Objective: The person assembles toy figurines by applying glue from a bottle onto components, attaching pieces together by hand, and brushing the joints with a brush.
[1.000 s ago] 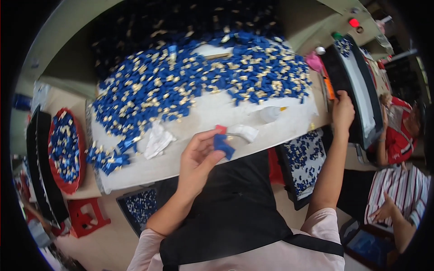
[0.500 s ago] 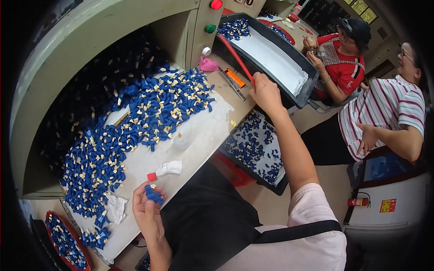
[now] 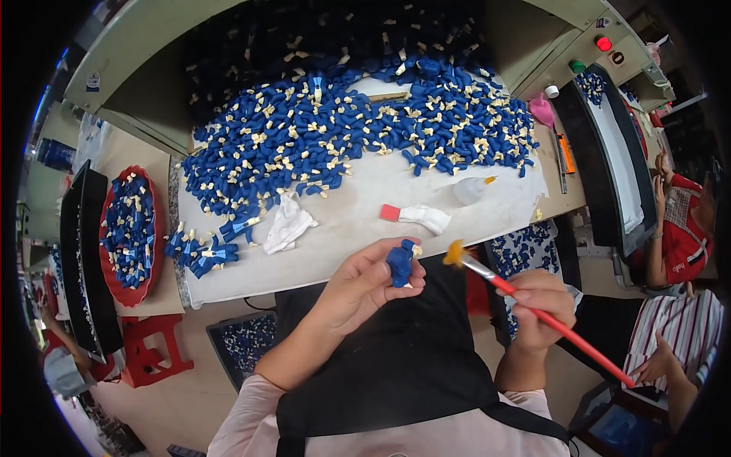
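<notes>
My left hand (image 3: 364, 283) pinches a small blue figure (image 3: 400, 263) with cream parts, held just in front of the white work table (image 3: 358, 228). My right hand (image 3: 537, 306) grips a red-handled paintbrush (image 3: 533, 304); its yellowish bristle tip (image 3: 454, 254) sits a little to the right of the figure, not touching it. A large heap of the same blue figures (image 3: 343, 129) covers the far half of the table. A black apron (image 3: 396, 358) lies over my lap below both hands.
A crumpled white cloth (image 3: 287, 225), a red-and-white rag (image 3: 417, 216) and a small squeeze bottle (image 3: 470, 189) lie on the table. A red tray of figures (image 3: 128, 226) is at left, bins of figures (image 3: 533, 247) under the table. Other people sit at right (image 3: 685, 228).
The view has swung back to face the table. My right hand came back from the right side holding the paintbrush. My left hand raised the blue figure toward the brush tip.
</notes>
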Demonstrator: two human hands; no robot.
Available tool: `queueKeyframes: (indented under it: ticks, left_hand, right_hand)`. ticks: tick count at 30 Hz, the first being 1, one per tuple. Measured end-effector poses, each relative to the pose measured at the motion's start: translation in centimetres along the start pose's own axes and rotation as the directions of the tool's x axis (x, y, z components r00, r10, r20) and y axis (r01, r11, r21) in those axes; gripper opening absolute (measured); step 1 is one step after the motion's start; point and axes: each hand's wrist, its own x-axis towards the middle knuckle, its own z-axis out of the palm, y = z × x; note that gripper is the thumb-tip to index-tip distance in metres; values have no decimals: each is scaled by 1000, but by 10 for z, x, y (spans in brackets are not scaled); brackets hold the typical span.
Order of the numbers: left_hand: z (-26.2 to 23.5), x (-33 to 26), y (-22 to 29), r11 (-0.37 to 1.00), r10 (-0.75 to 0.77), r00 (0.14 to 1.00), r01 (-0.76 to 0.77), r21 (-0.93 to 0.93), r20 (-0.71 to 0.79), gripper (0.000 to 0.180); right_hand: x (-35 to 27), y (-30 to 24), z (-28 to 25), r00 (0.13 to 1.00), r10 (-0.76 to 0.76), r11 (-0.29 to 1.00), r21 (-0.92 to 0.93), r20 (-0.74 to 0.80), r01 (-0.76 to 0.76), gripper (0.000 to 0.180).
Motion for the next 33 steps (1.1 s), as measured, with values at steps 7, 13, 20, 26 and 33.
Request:
queueKeyframes:
  ticks: [7,13,20,26,33]
  left_hand:
    - [-7,-8,-4,944,-109,992,122,-306,61,56]
    - [-1,3,-4,999,37,999,-37,-17,13,46]
    - [7,2,-2,913,307,922,-216,345,-235,49]
    - [9,0,-1,913,286,932,-194,359,-224,50]
    - [21,1,-4,866,346,912,-221,449,-220,50]
  right_hand:
    - [9,-8,23,971,-171,970,-148,165,195,23]
    - [15,1,32,972,-135,966,-193,193,173,24]
    - [6,0,9,941,189,972,189,-282,-139,7]
    - [44,28,-161,711,-196,813,-517,-676,-268,8]
    - [45,28,-147,731,-37,841,-417,-681,-346,10]
